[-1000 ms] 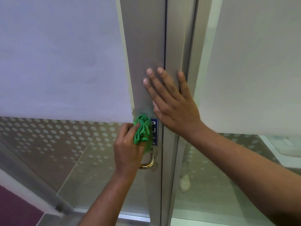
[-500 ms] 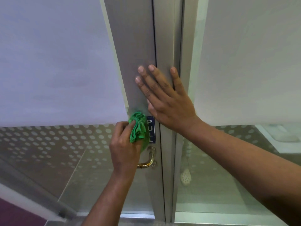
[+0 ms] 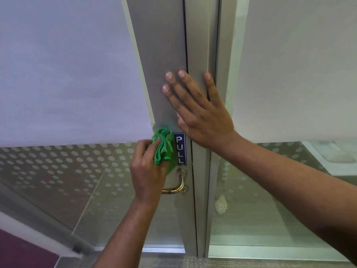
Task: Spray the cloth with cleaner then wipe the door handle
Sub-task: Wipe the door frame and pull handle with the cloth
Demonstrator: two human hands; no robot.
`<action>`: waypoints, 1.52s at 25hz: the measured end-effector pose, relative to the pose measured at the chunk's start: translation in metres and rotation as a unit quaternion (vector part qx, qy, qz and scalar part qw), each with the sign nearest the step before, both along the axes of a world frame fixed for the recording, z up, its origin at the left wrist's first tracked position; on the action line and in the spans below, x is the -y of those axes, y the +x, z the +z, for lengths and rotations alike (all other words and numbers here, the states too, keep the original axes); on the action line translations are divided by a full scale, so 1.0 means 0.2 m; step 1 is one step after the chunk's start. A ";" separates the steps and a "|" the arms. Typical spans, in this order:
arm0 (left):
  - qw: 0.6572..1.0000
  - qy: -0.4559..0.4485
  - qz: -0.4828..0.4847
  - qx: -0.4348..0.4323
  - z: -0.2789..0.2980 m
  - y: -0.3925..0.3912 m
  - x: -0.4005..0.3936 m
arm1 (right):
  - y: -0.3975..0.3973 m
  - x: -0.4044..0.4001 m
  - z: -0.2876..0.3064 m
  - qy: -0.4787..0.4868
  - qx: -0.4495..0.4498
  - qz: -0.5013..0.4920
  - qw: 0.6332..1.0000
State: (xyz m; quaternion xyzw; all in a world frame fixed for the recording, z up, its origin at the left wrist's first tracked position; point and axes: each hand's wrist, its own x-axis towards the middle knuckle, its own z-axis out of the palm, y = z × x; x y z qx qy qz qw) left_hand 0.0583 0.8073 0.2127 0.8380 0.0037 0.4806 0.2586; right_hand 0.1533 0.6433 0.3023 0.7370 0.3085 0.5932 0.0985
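My left hand (image 3: 147,169) grips a bunched green cloth (image 3: 163,147) and presses it against the metal door stile, just left of a blue PULL sign (image 3: 180,148). The curved metal door handle (image 3: 178,185) sits directly below the cloth; its left part is hidden behind my left hand. My right hand (image 3: 199,111) lies flat with fingers spread on the grey door frame (image 3: 164,45), above and to the right of the cloth. No spray bottle is in view.
Frosted white glass panels (image 3: 67,64) fill the upper door on both sides. Below them is clear glass with a white dot pattern (image 3: 58,167). A metal threshold and grey carpet (image 3: 231,263) run along the bottom.
The view has shifted slightly, with both hands staying in the same pose. The cloth remains pressed beside the PULL sign above the handle.
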 end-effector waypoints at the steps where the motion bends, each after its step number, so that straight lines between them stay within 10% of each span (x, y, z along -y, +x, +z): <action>1: 1.000 0.009 -0.001 -0.019 -0.07 -0.01 -0.01 | 0.00 0.00 0.00 0.001 -0.001 0.001 1.000; 20: 0.996 -0.018 -0.024 -0.080 -0.18 -0.04 0.03 | 0.01 0.00 -0.01 -0.003 -0.010 -0.007 1.000; 27: 0.999 -0.016 0.005 0.039 0.19 0.03 0.04 | 0.00 0.01 0.00 -0.010 -0.026 -0.009 1.000; 38: 0.997 -0.023 -0.027 -0.070 -0.09 -0.04 0.04 | 0.00 0.00 -0.01 -0.002 -0.023 -0.003 1.000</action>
